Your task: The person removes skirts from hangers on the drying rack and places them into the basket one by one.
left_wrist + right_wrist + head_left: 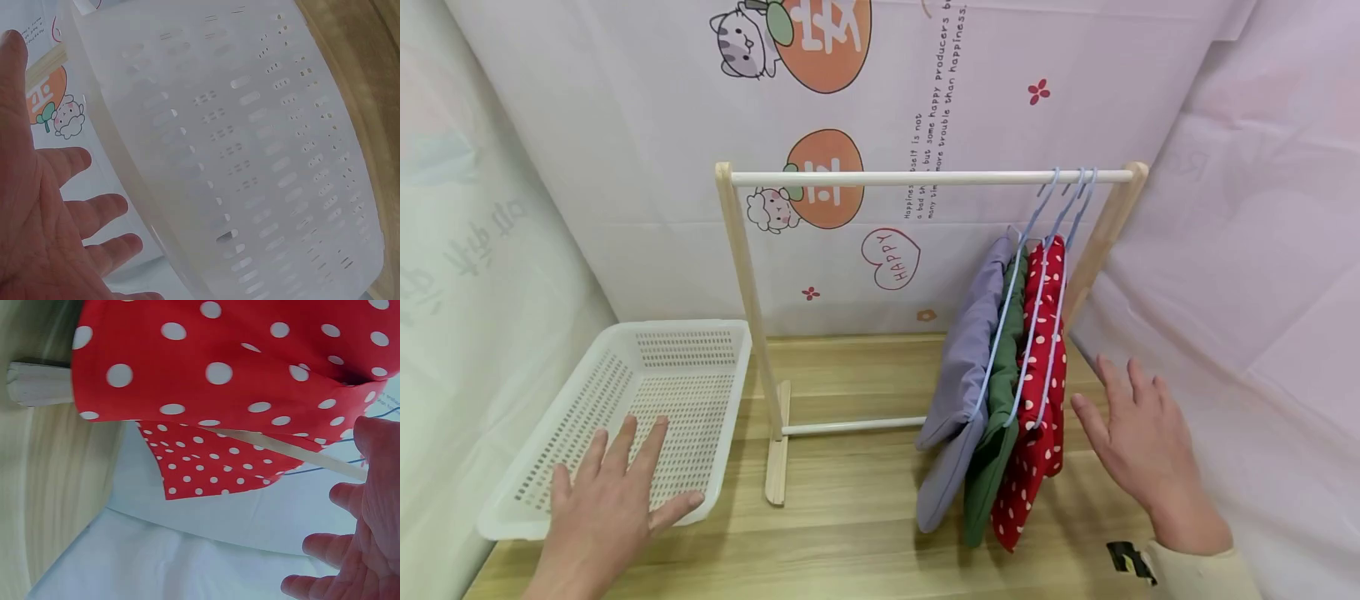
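Over the near part of a white plastic basket (pixel 730 400) hovers my left hand (pixel 606 500), fingers spread and nothing in them. In the left wrist view the perforated wall of the basket (pixel 269 150) fills the middle, with the fingertips beside its rim. My right hand (pixel 1142 442) is held with fingers spread to the right of the hanging clothes, holding nothing. Nearest to it hangs a red garment with white dots (pixel 1045 333), then a green garment (pixel 1000 400) and a grey-purple garment (pixel 962 358). Each hangs on a light blue hanger (pixel 1030 225).
The clothes hang at the right end of the white rail (pixel 880 178) of a wooden rack (pixel 747 308). It stands on a wood-grain table (pixel 842 517). Printed white sheeting (pixel 970 100) encloses the back and sides. A lower white bar (pixel 850 427) joins the rack's feet.
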Demonstrator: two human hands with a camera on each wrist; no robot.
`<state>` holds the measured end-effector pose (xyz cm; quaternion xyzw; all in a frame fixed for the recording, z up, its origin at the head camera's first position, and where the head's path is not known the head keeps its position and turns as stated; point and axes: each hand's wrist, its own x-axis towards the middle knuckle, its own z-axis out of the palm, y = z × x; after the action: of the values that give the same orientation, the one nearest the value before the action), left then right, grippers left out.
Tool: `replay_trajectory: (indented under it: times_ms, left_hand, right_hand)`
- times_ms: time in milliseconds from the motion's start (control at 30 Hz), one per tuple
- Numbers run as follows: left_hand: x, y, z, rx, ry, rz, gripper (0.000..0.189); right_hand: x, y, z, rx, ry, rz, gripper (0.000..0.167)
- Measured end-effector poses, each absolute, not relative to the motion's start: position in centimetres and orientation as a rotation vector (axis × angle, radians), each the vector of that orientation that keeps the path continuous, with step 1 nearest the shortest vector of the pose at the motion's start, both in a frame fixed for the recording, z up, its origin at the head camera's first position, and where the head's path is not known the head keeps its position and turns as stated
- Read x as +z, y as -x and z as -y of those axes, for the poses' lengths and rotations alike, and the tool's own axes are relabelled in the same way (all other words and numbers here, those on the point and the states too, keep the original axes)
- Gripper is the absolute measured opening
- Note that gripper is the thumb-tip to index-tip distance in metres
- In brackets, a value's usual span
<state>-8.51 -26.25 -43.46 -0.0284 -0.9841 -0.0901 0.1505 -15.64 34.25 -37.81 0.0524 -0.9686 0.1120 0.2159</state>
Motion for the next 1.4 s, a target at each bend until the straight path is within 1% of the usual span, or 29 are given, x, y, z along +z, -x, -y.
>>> replay_trajectory:
  times_ms: [500,1400]
  left_hand:
    - [-43.5,8.3,26.3,-0.269,0.076,2.854,0.108]
    - [-43.6,7.8,26.0,-0.276,0.086,2.874,0.108]
  right_hand:
    - [-35.4,15.7,-33.8,0.318,-0.197,2.634,0.070]
    - [-30.8,15.4,-32.1,0.271,-0.293,2.500,0.069]
